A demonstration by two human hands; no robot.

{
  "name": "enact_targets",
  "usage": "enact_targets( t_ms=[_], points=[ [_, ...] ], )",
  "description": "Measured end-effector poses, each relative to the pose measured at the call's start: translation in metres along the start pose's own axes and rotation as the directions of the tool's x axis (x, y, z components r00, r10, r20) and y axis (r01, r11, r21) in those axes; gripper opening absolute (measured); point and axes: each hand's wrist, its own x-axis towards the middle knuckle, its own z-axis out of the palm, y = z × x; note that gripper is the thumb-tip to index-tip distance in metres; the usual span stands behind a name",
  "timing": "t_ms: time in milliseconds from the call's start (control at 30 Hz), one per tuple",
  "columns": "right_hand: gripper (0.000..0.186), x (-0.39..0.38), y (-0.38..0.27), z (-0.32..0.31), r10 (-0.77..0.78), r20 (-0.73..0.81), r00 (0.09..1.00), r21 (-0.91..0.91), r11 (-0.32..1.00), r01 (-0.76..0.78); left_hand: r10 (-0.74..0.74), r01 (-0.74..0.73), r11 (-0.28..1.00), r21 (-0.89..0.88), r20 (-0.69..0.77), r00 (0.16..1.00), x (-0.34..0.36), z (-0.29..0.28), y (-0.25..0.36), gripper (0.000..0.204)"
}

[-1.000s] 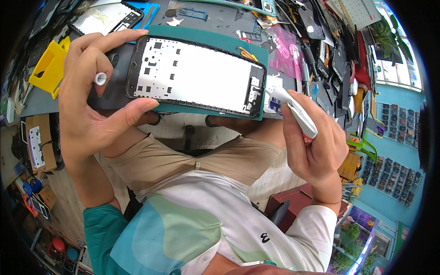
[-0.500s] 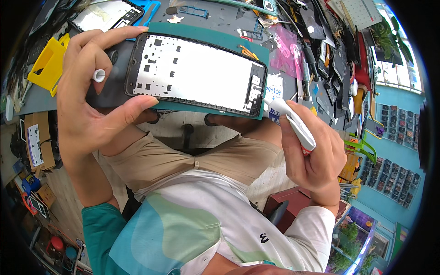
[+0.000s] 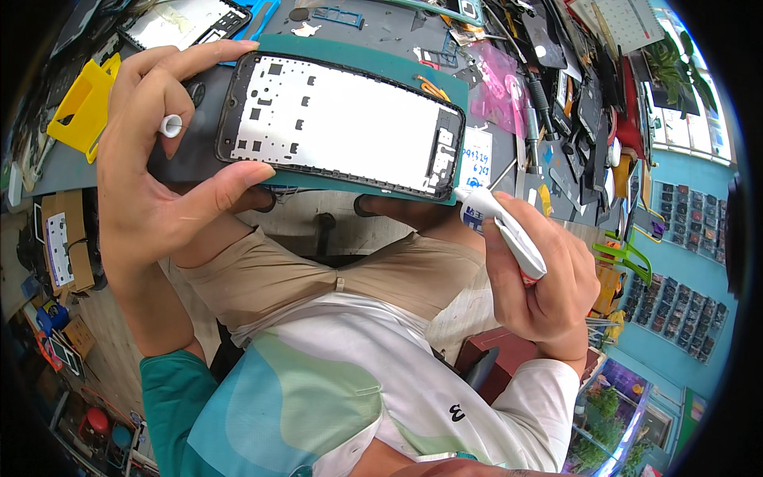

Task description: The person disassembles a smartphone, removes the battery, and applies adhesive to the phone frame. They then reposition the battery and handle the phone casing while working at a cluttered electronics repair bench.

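A black phone frame with a white inner plate (image 3: 342,123) lies over the green mat (image 3: 358,62). My left hand (image 3: 159,175) grips its left end, thumb on the near edge and index finger by the far corner. A small white cap (image 3: 170,126) is held in the curl of its other fingers. My right hand (image 3: 548,278) is closed round a white squeeze tube (image 3: 517,238), whose nozzle is at the frame's lower right corner; whether it touches is too small to tell.
The grey bench (image 3: 199,155) holds a yellow plastic holder (image 3: 83,111), another frame (image 3: 175,24), a pink bag (image 3: 493,87), a labelled white card (image 3: 477,151) and piled tools and parts (image 3: 572,95) at right. Below are my legs (image 3: 389,270) and cardboard boxes (image 3: 75,246) at left.
My right hand and the tube have moved a little down, the nozzle toward the frame's near right corner. The frame and my left hand have shifted slightly up and left.
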Motion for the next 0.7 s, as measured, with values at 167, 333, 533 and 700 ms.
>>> enact_targets(
  t_ms=[167, 333, 533, 700],
  points=[
    [0.028, -0.0013, 0.0005, 0.0006, 0.002, -0.013, 1.000, 0.042, 0.999, -0.002, 0.001, -0.001, 1.000, 0.002, 0.002, 1.000, 0.0004, -0.0004, 0.0005, 0.062],
    [0.026, -0.0001, -0.0011, -0.0032, 0.043, 0.020, 0.999, 0.078, 0.996, -0.045, 0.009, -0.009, 1.000, 0.008, 0.005, 1.000, 0.0002, -0.0008, -0.0012, 0.061],
    [0.021, 0.0027, -0.0041, -0.0071, 0.105, 0.055, 0.993, 0.087, 0.990, -0.110, -0.006, 0.006, 1.000, -0.001, 0.006, 1.000, -0.0005, -0.0007, -0.0005, 0.061],
    [0.028, 0.0009, 0.0028, -0.0067, 0.132, 0.060, 0.989, 0.178, 0.974, -0.141, -0.008, 0.008, 1.000, -0.008, 0.007, 1.000, 0.0000, -0.0005, -0.0002, 0.061]
  ],
)
